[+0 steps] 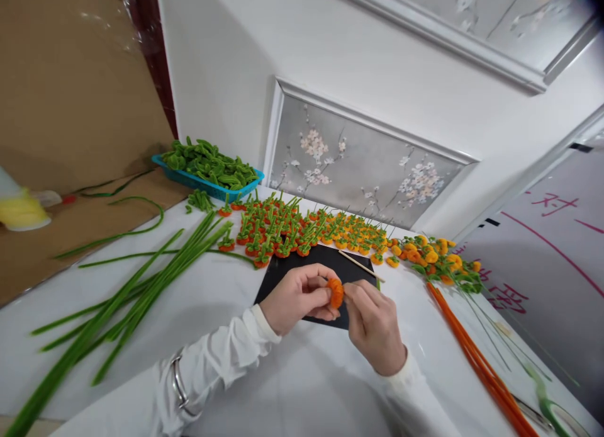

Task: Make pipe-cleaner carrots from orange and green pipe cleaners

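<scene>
My left hand [302,297] pinches a small round orange pipe-cleaner pumpkin [335,293] between thumb and fingers. At its right side, my right hand [375,320] is closed in a pinch close against it; the bit between those fingertips is hidden. Both hands are above a black mat [283,284] on the white table. A thin wooden stick [361,266] lies across the mat's right edge. Just behind the mat stand rows of finished-looking orange pumpkins [283,248] with green tops, then yellow-orange ones [352,231] further right.
Long green pipe cleaners [155,292] lie at the left. A blue basket [212,188] holds green leaf-like pieces. Orange pipe cleaners [476,355], green tape [561,418] and yellow-orange bunches with leaves [431,257] are at the right. A wall panel [368,166] rises behind the table.
</scene>
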### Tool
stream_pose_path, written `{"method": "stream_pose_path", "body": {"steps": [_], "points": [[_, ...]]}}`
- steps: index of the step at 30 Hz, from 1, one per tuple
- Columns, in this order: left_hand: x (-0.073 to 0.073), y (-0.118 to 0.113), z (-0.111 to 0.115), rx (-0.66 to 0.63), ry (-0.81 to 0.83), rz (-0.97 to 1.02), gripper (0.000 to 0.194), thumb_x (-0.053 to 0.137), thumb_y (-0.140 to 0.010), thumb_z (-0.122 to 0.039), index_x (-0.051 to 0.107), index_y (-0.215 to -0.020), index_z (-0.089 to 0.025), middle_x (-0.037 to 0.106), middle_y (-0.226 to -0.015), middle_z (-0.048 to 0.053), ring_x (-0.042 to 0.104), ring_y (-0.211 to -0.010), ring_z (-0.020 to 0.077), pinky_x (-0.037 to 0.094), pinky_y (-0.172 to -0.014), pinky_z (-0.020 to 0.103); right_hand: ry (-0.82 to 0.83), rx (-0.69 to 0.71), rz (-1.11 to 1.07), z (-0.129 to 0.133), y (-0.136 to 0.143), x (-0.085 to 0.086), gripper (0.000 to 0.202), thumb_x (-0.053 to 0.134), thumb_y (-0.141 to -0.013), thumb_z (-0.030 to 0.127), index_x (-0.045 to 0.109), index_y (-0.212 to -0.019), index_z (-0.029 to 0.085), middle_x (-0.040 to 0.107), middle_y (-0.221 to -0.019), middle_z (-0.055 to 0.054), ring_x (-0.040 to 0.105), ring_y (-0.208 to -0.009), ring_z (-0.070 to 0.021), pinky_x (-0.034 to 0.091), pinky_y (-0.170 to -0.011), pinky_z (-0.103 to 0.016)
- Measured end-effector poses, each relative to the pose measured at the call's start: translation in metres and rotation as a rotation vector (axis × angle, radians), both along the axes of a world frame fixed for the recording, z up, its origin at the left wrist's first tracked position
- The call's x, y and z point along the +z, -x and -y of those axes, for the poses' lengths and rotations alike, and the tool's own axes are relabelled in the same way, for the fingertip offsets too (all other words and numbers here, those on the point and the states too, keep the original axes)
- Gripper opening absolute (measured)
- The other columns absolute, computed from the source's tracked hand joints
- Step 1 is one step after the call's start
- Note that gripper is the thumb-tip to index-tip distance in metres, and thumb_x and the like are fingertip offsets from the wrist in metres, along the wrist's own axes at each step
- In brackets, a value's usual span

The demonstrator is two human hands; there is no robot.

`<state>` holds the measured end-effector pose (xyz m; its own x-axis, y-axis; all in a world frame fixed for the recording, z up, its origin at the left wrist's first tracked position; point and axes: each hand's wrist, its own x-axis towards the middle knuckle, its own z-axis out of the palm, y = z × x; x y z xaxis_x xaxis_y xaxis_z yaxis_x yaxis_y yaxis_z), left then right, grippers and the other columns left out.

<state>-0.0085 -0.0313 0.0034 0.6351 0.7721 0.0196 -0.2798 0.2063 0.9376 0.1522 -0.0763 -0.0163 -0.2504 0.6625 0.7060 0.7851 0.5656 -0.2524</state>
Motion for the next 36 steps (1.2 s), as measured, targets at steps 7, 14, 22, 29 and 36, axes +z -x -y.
{"method": "stream_pose_path", "body": {"steps": [7,14,22,29,36], "points": [[-0.004,0.01,-0.007,0.116,-0.821,-0.319,0.012,0.043,-0.084,-0.015,0.052,-0.091,-0.017,0.06,-0.077,0.002,0.057,-0.068,0.0126,0.048,-0.066,0.027,0.28,0.032,-0.207,0.001,0.004,0.006,0.022,0.039,-0.089,0.021,0.052,-0.071,0.017,0.046,-0.063,0.0,0.043,-0.057,-0.0116,0.031,-0.053,-0.024],[-0.004,0.011,-0.006,0.096,-0.993,-0.362,0.021,0.038,-0.087,-0.012,0.056,-0.097,-0.018,0.058,-0.091,0.006,0.056,-0.079,0.0142,0.046,-0.075,0.028,0.858,0.317,-0.791,-0.006,-0.001,0.003,0.028,0.05,-0.085,0.04,0.05,-0.071,0.016,0.03,-0.053,0.007,0.02,-0.047,-0.0068,0.016,-0.044,-0.021],[0.0,0.003,-0.002,-0.053,-0.011,-0.022,0.025,0.064,-0.078,-0.03,0.053,-0.095,-0.016,0.061,-0.084,0.002,0.065,-0.076,0.0125,0.053,-0.073,0.027,0.811,0.339,-0.943,-0.006,-0.003,0.001,0.028,0.054,-0.083,0.043,0.049,-0.074,0.017,0.034,-0.054,0.007,0.023,-0.046,-0.0066,0.019,-0.044,-0.021],[-0.005,0.002,-0.004,-0.041,0.255,0.052,0.028,0.076,-0.066,-0.024,0.058,-0.084,-0.012,0.067,-0.079,0.005,0.068,-0.071,0.0135,0.052,-0.067,0.021,0.295,0.059,-0.348,-0.001,0.0,0.004,0.02,0.044,-0.089,0.025,0.056,-0.075,0.017,0.049,-0.066,0.0,0.043,-0.06,-0.0121,0.033,-0.055,-0.024],[-0.004,0.004,-0.009,-0.025,-0.106,-0.113,0.013,0.065,-0.074,-0.017,0.058,-0.083,-0.011,0.063,-0.075,0.002,0.062,-0.069,0.0117,0.052,-0.068,0.026,0.235,0.001,-0.11,0.002,0.004,0.008,0.023,0.039,-0.087,0.016,0.052,-0.069,0.018,0.048,-0.063,0.0,0.046,-0.058,-0.0123,0.032,-0.055,-0.024]]}}
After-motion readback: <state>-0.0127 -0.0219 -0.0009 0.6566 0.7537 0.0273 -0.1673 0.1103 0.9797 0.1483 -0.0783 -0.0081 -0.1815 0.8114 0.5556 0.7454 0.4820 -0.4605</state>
